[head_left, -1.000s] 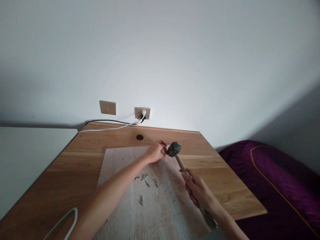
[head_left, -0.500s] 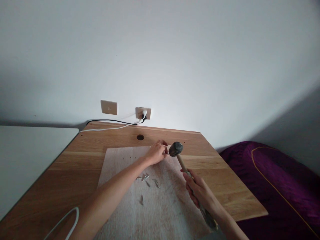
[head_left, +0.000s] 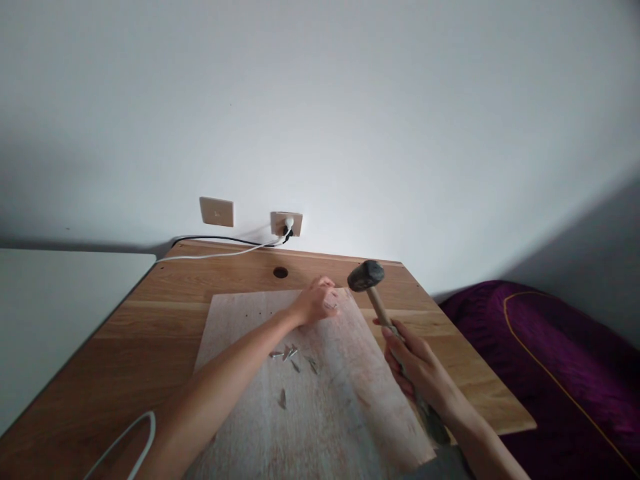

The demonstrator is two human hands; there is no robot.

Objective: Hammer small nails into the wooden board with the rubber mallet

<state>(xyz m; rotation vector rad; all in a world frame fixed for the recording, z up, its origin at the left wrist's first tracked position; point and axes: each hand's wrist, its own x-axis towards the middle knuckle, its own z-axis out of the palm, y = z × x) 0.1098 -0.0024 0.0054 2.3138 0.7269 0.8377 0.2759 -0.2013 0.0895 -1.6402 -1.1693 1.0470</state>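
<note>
My left hand (head_left: 316,303) rests near the far right corner of a pale wooden board (head_left: 320,413). Its fingers are closed in a pinch, and a thin silvery nail (head_left: 331,305) shows between them; the nail's tip is hidden. My right hand (head_left: 413,360) grips the wooden handle of a black-headed mallet (head_left: 367,275). The mallet's head is raised to the right of my left hand, apart from it. Several loose silvery nails (head_left: 289,352) lie mid-board, below my left forearm, with one more (head_left: 283,399) closer to me.
The board lies on a wooden desk (head_left: 440,323) with a round cable hole (head_left: 281,273). Behind it, a wall socket (head_left: 287,224) holds plugs with a white cable (head_left: 215,256) and a black one. A white panel (head_left: 65,320) stands left; purple fabric (head_left: 565,360) is at right.
My right hand has lifted the mallet up and to the right, away from my left hand. My left hand stays in nearly the same spot, fingers still pinched.
</note>
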